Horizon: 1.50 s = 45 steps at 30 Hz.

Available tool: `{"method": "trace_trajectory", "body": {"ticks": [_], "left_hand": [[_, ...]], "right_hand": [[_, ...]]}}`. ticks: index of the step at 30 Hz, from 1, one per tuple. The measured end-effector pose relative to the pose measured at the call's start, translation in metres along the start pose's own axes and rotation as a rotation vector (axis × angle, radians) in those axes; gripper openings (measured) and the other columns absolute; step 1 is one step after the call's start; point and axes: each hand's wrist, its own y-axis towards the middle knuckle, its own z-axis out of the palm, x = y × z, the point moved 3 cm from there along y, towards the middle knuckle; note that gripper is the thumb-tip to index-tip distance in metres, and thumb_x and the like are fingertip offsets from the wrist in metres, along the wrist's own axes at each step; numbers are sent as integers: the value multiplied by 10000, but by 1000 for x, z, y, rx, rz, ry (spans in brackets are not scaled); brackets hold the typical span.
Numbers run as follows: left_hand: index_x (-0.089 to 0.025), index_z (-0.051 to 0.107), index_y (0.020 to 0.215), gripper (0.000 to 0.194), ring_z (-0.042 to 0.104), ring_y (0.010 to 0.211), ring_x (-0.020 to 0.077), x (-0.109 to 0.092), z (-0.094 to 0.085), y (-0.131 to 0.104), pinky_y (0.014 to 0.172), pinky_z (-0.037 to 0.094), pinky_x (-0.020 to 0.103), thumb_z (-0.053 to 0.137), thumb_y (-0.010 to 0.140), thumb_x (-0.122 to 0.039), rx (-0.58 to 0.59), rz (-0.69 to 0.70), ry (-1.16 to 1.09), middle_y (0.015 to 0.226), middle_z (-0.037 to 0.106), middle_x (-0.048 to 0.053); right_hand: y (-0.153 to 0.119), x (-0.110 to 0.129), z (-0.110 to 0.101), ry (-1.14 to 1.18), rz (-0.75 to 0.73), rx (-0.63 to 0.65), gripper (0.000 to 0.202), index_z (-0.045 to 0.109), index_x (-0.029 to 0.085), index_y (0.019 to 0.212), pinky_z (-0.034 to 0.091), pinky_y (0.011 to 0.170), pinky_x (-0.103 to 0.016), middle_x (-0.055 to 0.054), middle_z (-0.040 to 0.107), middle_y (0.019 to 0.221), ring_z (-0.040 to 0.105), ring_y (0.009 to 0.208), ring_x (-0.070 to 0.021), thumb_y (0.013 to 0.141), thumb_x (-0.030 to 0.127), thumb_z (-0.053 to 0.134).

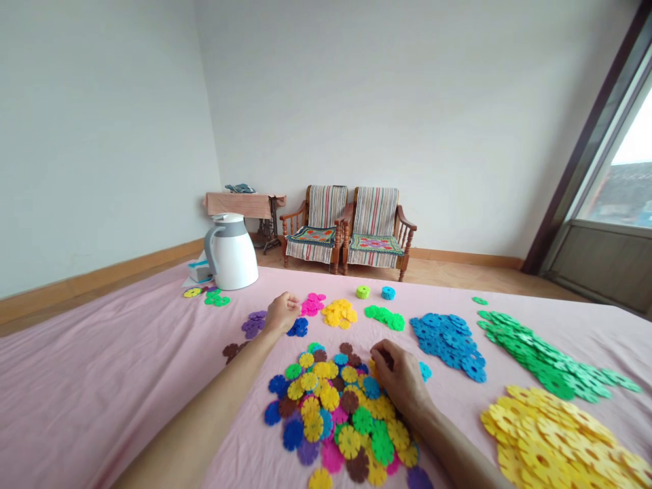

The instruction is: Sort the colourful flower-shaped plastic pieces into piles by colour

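Observation:
My left hand (pixel 284 312) is at the near left of a small pile of pink flower-shaped discs (pixel 312 303), its fingers drawn together; whatever they pinch is hidden. Just below it lie dark blue discs (pixel 298 328), partly covered by the hand. Over the right edge of a heap of mixed-colour notched plastic discs (pixel 331 401) is my right hand (pixel 400 373). Its thumb and fingers curl down beside a yellow disc, and I cannot make out what is in them. Yellow discs (pixel 339 313) form a small pile between the hands, farther back.
Purple discs (pixel 253 324) and brown discs (pixel 231 351) lie left. Green discs (pixel 386 317), blue discs (pixel 448 343), a long green pile (pixel 540 353) and a large yellow pile (pixel 560 435) spread right. A white jug (pixel 234 255) stands at the back left on the pink cloth (pixel 127 353).

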Motion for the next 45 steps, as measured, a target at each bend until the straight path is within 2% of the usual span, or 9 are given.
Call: {"method": "trace_trajectory", "body": {"ticks": [3, 10, 13, 15, 22, 26, 38, 42, 45], "left_hand": [[-162, 554, 783, 99, 617, 692, 132, -9, 4, -5, 625, 475, 211, 575, 698, -117, 95, 52, -34, 726, 641, 17], [-124, 648, 744, 112, 596, 609, 125, -46, 12, -36, 577, 456, 199, 587, 651, -115, 546, 251, -70, 639, 641, 8], [-118, 669, 787, 158, 593, 658, 128, -60, 9, -52, 579, 434, 188, 574, 661, -132, 759, 375, -12, 708, 663, 21], [-125, 677, 804, 167, 591, 683, 132, -67, 4, -63, 586, 424, 187, 585, 669, -157, 828, 443, 53, 760, 673, 27], [-146, 658, 821, 219, 564, 636, 118, -73, -8, -89, 555, 402, 185, 673, 609, -193, 793, 528, 288, 820, 648, 16], [-154, 631, 744, 136, 547, 619, 109, -69, -4, -91, 545, 391, 179, 647, 609, -163, 768, 535, 295, 761, 625, -3], [-156, 594, 813, 224, 528, 602, 101, -70, -6, -93, 526, 382, 178, 644, 595, -150, 758, 517, 216, 771, 591, -13], [-140, 599, 718, 88, 534, 610, 109, -70, 0, -85, 550, 400, 186, 580, 635, -119, 730, 429, 74, 663, 589, -13], [-129, 576, 691, 93, 533, 557, 105, -68, 11, -67, 511, 403, 187, 582, 615, -76, 589, 241, -106, 589, 556, -23]], "right_hand": [[0, 1, -1, 7, 14, 11, 219, 574, 202, 705, 367, 549, -249, -7, 631, 630, 568, 581, -153, 821, 305, 419], [0, 3, -2, 10, 26, 19, 219, 574, 200, 702, 372, 558, -248, -5, 626, 624, 567, 589, -152, 821, 308, 426], [0, 3, -2, 5, 20, 24, 221, 569, 198, 698, 369, 557, -244, -2, 623, 624, 565, 588, -149, 822, 311, 425], [0, 3, -2, 4, 14, 26, 224, 567, 198, 697, 368, 558, -242, -1, 621, 622, 565, 587, -147, 823, 314, 422], [0, 2, -1, 7, 7, 17, 222, 575, 199, 700, 370, 554, -240, -6, 628, 626, 569, 587, -150, 817, 308, 420], [0, 2, -1, 3, 0, 13, 225, 575, 199, 694, 368, 552, -240, -7, 627, 621, 567, 583, -150, 816, 308, 420], [0, 2, -1, 4, 11, 27, 225, 568, 194, 703, 366, 569, -247, -8, 618, 633, 563, 597, -150, 827, 314, 424], [0, 2, -1, -2, 1, 24, 221, 567, 197, 697, 362, 559, -244, -7, 618, 628, 561, 591, -148, 824, 301, 418], [0, 0, 0, -8, -6, 18, 212, 571, 200, 697, 357, 545, -240, -7, 625, 633, 557, 580, -147, 816, 282, 416]]}}
